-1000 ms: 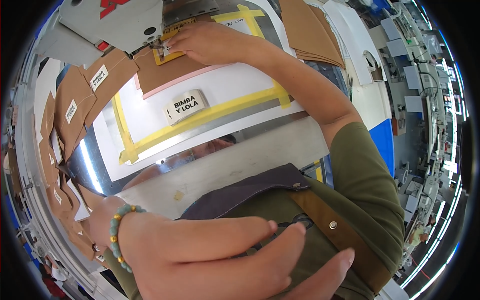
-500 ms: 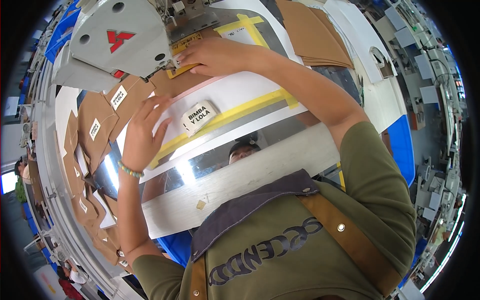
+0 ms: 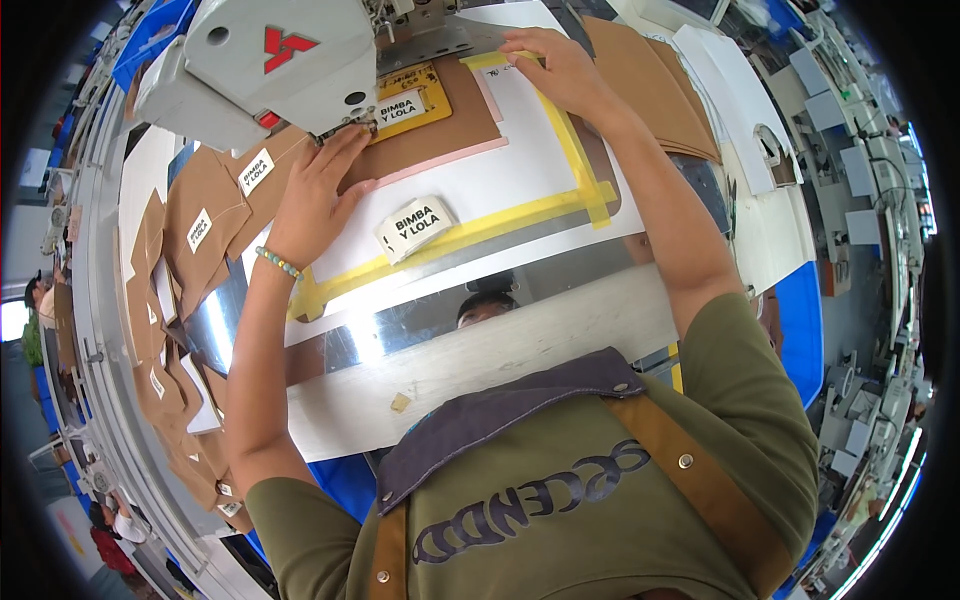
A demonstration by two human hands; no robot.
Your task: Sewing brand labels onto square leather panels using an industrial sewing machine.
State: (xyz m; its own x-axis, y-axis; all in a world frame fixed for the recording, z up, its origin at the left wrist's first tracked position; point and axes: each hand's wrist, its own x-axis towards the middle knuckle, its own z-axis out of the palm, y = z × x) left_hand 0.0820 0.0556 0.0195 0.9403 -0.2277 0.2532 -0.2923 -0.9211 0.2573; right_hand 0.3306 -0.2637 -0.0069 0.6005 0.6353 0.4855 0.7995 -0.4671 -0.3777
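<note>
Two bare hands work toward the far edge of the surface. The left hand lies flat and unclenched, its fingertips apparently on the brown panel, just beside the head of a sewing machine. The right hand is relaxed and grasps nothing visible, its fingers half curled above the far right corner of a taped white sheet; whether it touches anything cannot be told.

For a good result, the left hand should press evenly, with its fingertips well clear of the needle area, and the panel should sit squarely against the pink strip along its near edge. The yellow frame probably needs to lie level, so that the white label inside it does not skew.

The panel lies near the far edge of the surface, left of its middle and partly hidden by the machine. It looks smooth, flat, matt and straight-edged. The label is a small pale rectangle with dark print, framed by bright yellow bearing handwritten marks.
</note>
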